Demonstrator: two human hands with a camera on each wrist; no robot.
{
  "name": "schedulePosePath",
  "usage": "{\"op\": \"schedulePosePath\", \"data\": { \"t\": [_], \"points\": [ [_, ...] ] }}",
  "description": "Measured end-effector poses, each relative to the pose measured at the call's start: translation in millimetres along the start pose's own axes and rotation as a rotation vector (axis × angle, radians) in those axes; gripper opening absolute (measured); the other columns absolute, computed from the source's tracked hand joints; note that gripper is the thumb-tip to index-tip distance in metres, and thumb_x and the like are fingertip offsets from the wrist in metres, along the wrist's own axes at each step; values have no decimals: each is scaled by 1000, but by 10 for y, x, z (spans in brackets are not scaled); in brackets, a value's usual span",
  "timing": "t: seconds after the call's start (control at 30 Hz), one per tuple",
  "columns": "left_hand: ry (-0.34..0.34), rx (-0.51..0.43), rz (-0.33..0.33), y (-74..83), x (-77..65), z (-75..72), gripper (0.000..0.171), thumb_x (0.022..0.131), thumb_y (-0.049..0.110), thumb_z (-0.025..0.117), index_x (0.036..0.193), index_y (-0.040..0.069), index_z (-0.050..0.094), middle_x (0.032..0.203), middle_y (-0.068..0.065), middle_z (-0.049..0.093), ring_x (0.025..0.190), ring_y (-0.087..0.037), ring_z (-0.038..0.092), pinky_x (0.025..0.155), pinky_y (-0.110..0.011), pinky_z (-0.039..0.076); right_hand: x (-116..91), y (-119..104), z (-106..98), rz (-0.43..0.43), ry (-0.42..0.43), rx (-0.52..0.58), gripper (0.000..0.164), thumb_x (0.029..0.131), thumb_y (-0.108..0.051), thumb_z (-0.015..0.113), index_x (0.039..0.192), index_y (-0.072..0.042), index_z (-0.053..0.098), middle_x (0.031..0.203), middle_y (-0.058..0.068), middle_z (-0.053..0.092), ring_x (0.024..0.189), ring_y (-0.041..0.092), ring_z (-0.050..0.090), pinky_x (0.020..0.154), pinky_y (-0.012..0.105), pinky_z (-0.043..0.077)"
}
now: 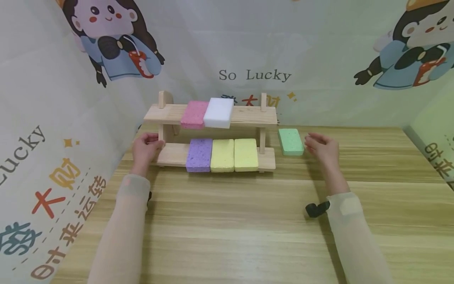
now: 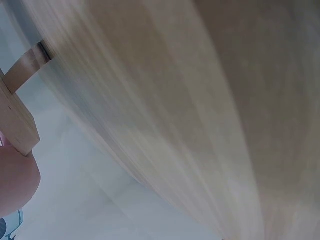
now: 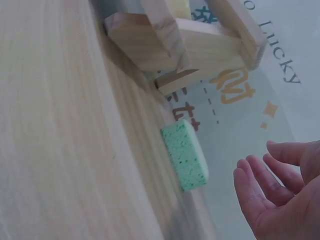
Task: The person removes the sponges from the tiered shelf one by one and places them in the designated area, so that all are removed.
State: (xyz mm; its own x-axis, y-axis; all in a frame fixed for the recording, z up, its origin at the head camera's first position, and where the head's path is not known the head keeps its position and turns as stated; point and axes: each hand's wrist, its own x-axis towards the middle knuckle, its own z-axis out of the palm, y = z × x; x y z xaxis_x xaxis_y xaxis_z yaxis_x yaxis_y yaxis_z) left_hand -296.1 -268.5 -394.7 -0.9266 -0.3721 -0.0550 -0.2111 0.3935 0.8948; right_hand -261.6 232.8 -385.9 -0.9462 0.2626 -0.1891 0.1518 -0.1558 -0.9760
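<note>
A two-tier wooden rack (image 1: pixel 244 115) stands at the back of the table. My left hand (image 1: pixel 145 148) pinches its left side by the lower tier; in the left wrist view only a fingertip (image 2: pixel 17 180) shows against the wood. On the upper tier a white sponge (image 1: pixel 218 113) leans partly over a pink sponge (image 1: pixel 193 114). The lower tier holds a purple sponge (image 1: pixel 199 155) and two yellow sponges (image 1: pixel 222 156) side by side. A green sponge (image 1: pixel 291 142) lies on the table right of the rack. Beside it, apart from it, my right hand (image 1: pixel 323 148) hovers with fingers loosely bent, holding nothing.
The wood-grain table (image 1: pixel 227 228) stretches in front of the rack and to its right. A printed cloth (image 1: pixel 255 47) hangs close behind the rack and along the left side. A black wrist device (image 1: pixel 317 209) sticks out from the right sleeve.
</note>
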Motion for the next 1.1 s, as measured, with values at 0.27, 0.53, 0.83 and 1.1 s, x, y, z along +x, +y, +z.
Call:
{"op": "schedulePosePath", "data": {
  "t": [0.27,0.53,0.83,1.1],
  "points": [
    [5,0,-13,-11,-6,24,39,92,12,69,128,1,59,105,1,59,83,-2,52,76,-14,44,-93,-137,58,-67,-58,87,16,93,-2,65,95,-18,66,80,-12,72,73,1,69,72,14,57],
    [-6,21,-14,31,5,38,39,93,14,68,129,3,58,111,-1,59,87,-5,52,79,-16,45,-210,-252,134,-122,-107,89,16,93,-5,66,108,-11,63,87,-10,73,79,2,71,75,16,57],
    [5,36,-2,48,23,55,39,92,15,69,128,3,59,117,-6,61,87,-4,52,79,-16,42,-311,-408,305,-166,-149,74,15,93,-7,67,106,-13,65,89,-8,74,81,3,71,77,19,58],
    [1,36,3,5,1,10,39,93,14,68,128,2,59,112,-3,60,85,-2,52,78,-15,43,-326,-438,521,-182,-183,13,22,94,-9,67,116,-7,64,94,-9,72,84,6,70,79,21,58]
  ]
}}
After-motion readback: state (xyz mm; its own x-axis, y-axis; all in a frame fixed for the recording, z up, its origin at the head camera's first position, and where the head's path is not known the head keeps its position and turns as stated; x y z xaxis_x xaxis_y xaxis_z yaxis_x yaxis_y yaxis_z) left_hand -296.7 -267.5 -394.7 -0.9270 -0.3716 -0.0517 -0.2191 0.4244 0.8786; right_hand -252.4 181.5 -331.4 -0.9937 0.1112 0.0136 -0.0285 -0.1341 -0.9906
